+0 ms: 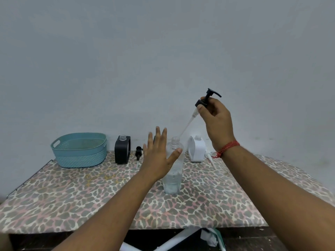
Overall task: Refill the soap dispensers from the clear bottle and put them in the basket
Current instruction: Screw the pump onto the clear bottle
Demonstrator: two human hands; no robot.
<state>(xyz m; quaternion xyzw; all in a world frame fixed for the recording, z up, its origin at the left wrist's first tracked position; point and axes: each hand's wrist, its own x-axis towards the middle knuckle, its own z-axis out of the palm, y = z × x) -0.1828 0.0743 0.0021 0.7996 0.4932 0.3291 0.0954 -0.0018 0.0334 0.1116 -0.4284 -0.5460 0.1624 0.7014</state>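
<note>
leopard-print table (72, 196) carries my teal woven plastic basket (79, 150) far left. tall clear plastic bottle (173, 171) stands uncapped mid-table; my left hand (157, 156) spreads flat beside it, gripping nothing. my right hand (216, 118) pinches its black pump head (205, 98) aloft, tube slanting toward the neck.

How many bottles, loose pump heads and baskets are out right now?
Bottles: 3 (clear bottle, black dispenser, white dispenser)
Loose pump heads: 3 (held black pump, black pump on table, white pump)
Baskets: 1 (teal basket)
Total: 7
</note>
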